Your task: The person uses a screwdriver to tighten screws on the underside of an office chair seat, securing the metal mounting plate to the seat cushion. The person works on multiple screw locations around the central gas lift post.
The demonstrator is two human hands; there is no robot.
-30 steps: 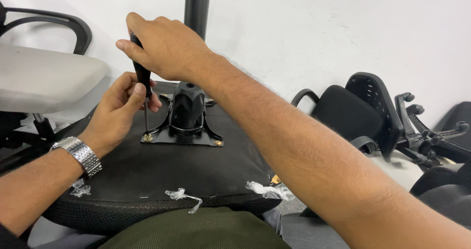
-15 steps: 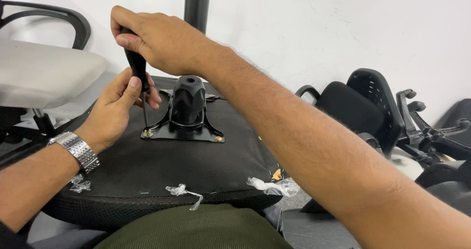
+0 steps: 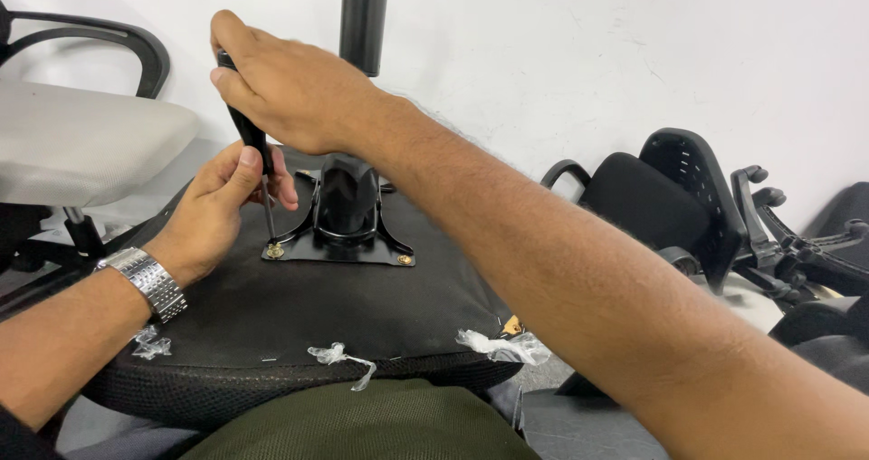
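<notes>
Here, right hand [image 3: 290, 84] fingers wrap the black screwdriver [image 3: 249, 134]; left hand [image 3: 217, 211] fingers pinch its steel shaft.

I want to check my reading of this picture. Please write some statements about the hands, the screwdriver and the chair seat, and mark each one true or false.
1. The right hand grips the screwdriver handle from above. True.
2. The left hand lies flat on the seat, away from the tool. False: its fingers steady the shaft.
3. The screwdriver tip meets a screw at a corner of the black metal plate. True.
4. The left wrist is bare. False: it wears a metal watch.
</notes>
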